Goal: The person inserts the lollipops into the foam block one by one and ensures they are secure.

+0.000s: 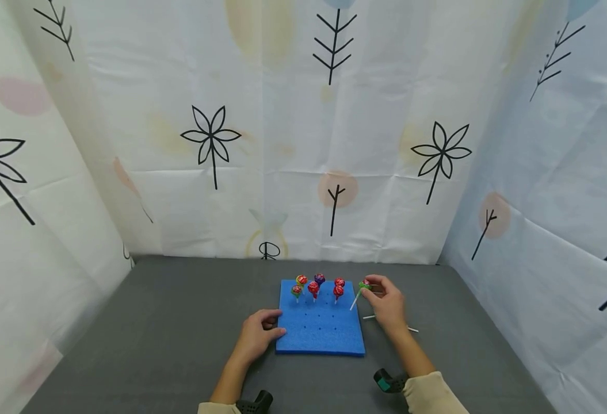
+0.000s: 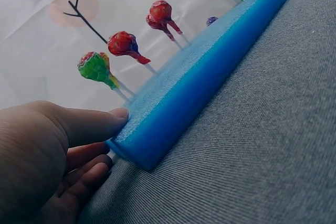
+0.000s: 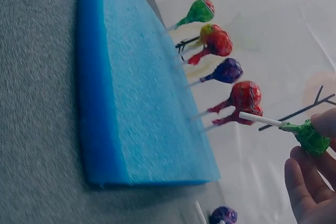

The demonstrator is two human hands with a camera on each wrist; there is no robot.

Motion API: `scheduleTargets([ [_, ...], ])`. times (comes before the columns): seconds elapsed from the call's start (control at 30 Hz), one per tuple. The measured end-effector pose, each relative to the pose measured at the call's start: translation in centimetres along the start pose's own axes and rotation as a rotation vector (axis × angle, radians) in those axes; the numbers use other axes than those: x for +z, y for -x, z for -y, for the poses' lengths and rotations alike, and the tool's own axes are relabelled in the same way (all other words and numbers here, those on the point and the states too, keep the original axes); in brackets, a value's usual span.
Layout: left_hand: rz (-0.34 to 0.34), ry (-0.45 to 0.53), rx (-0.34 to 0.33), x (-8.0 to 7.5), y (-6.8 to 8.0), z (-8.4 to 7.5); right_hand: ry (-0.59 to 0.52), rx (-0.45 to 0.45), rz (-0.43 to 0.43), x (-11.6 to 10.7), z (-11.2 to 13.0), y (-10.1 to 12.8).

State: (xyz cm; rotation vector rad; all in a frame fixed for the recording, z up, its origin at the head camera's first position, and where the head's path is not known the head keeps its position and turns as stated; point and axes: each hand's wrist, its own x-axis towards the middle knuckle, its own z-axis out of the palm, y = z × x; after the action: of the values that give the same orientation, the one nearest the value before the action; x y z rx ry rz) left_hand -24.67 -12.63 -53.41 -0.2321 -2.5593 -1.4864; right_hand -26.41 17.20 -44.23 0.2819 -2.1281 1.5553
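My right hand (image 1: 389, 303) pinches a green-wrapped lollipop (image 1: 365, 284) by its head, above the right edge of a blue foam board (image 1: 324, 340). The lollipop's white stick points down and left in the head view. At the board's left edge, my left hand (image 1: 255, 335) holds the foam, its thumb (image 2: 100, 124) on the top edge and other fingers curled beside it. Several lollipops stand upright in the board's far rows: a green one (image 3: 200, 11), a purple one (image 3: 228, 70) and red ones (image 3: 247, 96) among them.
Right of the board, white sticks (image 1: 369, 317) show on the grey tabletop (image 1: 189, 339), partly hidden by my right arm. A purple lollipop (image 3: 224, 215) lies there. Small holes dot the board's nearer part. Patterned white curtains (image 1: 282, 201) surround the table.
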Motion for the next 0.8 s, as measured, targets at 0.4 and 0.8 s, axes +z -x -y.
scheduleTargets([
  [0.4,0.007,-0.003,-0.032,-0.1,0.1,-0.2,0.0,-0.019,0.013,2.9,-3.8,0.4],
  [0.8,0.001,-0.019,-0.025,-0.1,0.0,-0.2,-0.031,-0.049,0.09,4.8,-3.5,1.0],
])
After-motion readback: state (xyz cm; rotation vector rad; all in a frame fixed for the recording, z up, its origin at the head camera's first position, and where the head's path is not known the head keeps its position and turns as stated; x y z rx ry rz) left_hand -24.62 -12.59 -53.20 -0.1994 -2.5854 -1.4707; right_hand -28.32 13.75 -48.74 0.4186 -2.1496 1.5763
